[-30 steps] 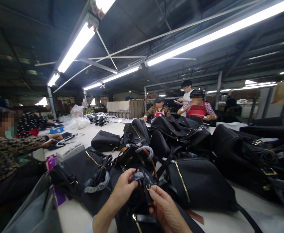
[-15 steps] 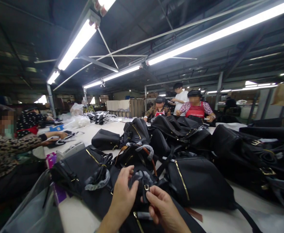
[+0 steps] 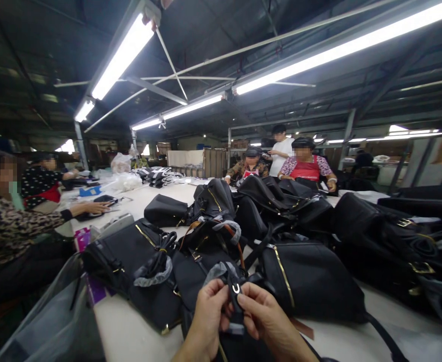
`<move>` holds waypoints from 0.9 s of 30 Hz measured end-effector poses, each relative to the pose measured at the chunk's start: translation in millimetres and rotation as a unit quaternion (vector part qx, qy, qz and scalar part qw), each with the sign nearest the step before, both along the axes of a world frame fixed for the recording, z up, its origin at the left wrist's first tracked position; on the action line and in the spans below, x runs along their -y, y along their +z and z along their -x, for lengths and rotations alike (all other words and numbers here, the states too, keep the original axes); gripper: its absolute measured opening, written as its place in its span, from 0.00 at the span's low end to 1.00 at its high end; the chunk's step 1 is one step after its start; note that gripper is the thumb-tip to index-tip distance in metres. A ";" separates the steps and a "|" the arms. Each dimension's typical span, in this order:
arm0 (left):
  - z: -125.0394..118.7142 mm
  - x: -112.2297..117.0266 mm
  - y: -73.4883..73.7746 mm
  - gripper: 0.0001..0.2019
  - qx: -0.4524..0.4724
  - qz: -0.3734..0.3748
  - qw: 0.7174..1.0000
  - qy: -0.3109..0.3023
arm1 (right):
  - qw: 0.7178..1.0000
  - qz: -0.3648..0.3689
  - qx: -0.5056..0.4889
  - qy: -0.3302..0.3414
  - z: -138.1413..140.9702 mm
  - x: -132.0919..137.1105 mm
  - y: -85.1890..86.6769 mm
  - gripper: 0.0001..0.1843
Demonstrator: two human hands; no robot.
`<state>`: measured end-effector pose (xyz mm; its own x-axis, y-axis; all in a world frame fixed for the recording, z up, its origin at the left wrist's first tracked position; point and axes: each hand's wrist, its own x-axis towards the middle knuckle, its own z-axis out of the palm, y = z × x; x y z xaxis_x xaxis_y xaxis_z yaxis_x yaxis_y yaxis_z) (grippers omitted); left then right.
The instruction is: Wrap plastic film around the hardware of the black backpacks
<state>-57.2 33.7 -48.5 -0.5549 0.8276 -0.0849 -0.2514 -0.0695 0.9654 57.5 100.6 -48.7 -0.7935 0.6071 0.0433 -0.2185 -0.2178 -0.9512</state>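
Low in the middle of the view, my left hand (image 3: 207,318) and my right hand (image 3: 268,318) are both closed on a black strap (image 3: 235,296) with a small metal buckle, which rises between them. The strap belongs to a black handbag (image 3: 196,281) lying right in front of me on the white table (image 3: 130,337). A bit of grey plastic wrap (image 3: 217,271) sits on the strap just above my left fingers. More black bags with gold zips (image 3: 311,281) lie close on either side.
Several black handbags are piled over the long table, right side included (image 3: 390,241). A person in a patterned sleeve (image 3: 24,226) sits at left, reaching onto the table. Other people (image 3: 305,166) work at the far end. A grey plastic bag (image 3: 51,327) hangs at lower left.
Both my hands slid lower and closer together along the strap, and the buckle now stands between my fingers. The view tilted up a little. The person at left stretched an arm further onto the table.
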 end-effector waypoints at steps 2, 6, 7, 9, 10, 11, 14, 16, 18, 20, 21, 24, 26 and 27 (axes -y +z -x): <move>1.1 2.5 0.5 0.19 0.014 0.003 1.000 0.001 | 1.000 0.007 0.017 -0.012 -2.1 -1.5 1.9 0.22; 3.4 11.2 1.3 0.14 0.031 0.001 1.000 0.006 | 0.998 -0.001 0.028 -0.055 -4.6 -3.4 2.0 0.24; 2.9 12.6 1.3 0.13 0.035 0.000 0.999 0.006 | 0.998 -0.008 0.028 -0.063 -4.5 -3.0 1.4 0.24; 1.0 14.2 1.2 0.11 0.041 -0.001 0.999 0.003 | 0.997 -0.022 0.031 -0.073 -3.0 -1.0 0.7 0.24; -0.2 14.6 1.0 0.10 0.042 0.000 0.999 0.000 | 0.996 -0.031 0.034 -0.078 -1.7 0.5 0.8 0.24; -1.5 14.9 0.8 0.10 0.042 0.001 0.999 -0.003 | 0.995 -0.041 0.037 -0.083 -0.3 2.2 1.3 0.23; -4.1 16.1 0.2 0.09 0.037 0.005 0.999 -0.016 | 0.991 -0.065 0.048 -0.104 3.5 7.1 4.9 0.23; -4.5 17.2 0.1 0.10 0.031 0.009 0.999 -0.024 | 0.988 -0.079 0.051 -0.119 4.4 8.7 7.9 0.22; -4.2 18.3 0.2 0.10 0.025 0.012 0.999 -0.028 | 0.987 -0.098 0.057 -0.117 3.6 8.3 9.7 0.20; -3.7 19.0 -0.1 0.10 0.015 0.012 0.999 -0.029 | 0.985 -0.117 0.069 -0.104 1.7 6.1 9.4 0.16; -3.6 19.2 -0.4 0.10 0.008 0.012 1.000 -0.028 | 0.984 -0.125 0.076 -0.098 0.7 4.7 8.5 0.15; -3.9 18.6 -2.2 0.09 -0.017 0.017 0.999 -0.022 | 0.980 -0.144 0.097 -0.094 -1.9 0.7 4.5 0.11; -4.3 17.4 -3.7 0.09 -0.031 0.024 0.999 -0.020 | 0.976 -0.167 0.100 -0.100 -2.1 -0.3 1.9 0.09; -4.4 16.7 -4.5 0.09 -0.036 0.027 0.999 -0.020 | 0.972 -0.183 0.098 -0.109 -1.6 -0.2 0.7 0.08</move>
